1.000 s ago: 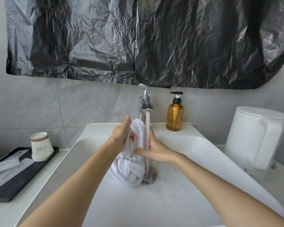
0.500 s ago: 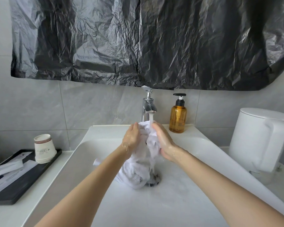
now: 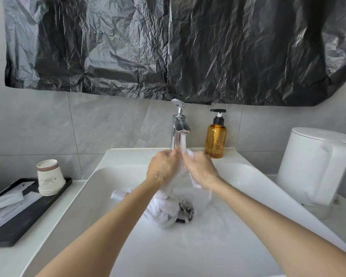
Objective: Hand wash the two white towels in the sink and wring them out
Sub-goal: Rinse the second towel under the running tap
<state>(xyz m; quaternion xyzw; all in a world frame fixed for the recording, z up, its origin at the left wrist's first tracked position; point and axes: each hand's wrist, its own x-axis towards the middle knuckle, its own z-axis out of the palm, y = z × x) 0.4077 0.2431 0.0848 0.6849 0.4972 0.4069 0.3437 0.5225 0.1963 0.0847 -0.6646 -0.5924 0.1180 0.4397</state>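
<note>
A white sink (image 3: 188,254) is recorded nearest the viewer, its basin wet. Two bare forearms are extended over it from 7 and 5 o'clock. At the basin's centre a drain (image 3: 185,211) is seen, and a bunched white towel (image 3: 162,211) is noted lying just at its 9 o'clock, touching the basin floor. Whether the bundle is one towel or two cannot be told.

The upper part of the towel is drawn upward and is clasped by both hands. The left hand (image 3: 161,169) is wrapped round it from 9 o'clock, and the right hand (image 3: 200,171) from 3 o'clock, fingers curled into the cloth. The hands are held close together, directly beneath a water stream (image 3: 183,141) from a chrome faucet (image 3: 179,124) mounted at the sink's 12 o'clock.

An amber soap bottle (image 3: 216,140) is set upright on the rim at 1 o'clock. A white kettle (image 3: 316,164) is placed on the counter (image 3: 8,260) at 3 o'clock. At 9 o'clock a black tray (image 3: 28,216) is recorded, bearing stacked paper cups (image 3: 49,176), inverted. Behind, a grey tiled wall (image 3: 108,126) is partly covered by a black plastic sheet (image 3: 168,47).
</note>
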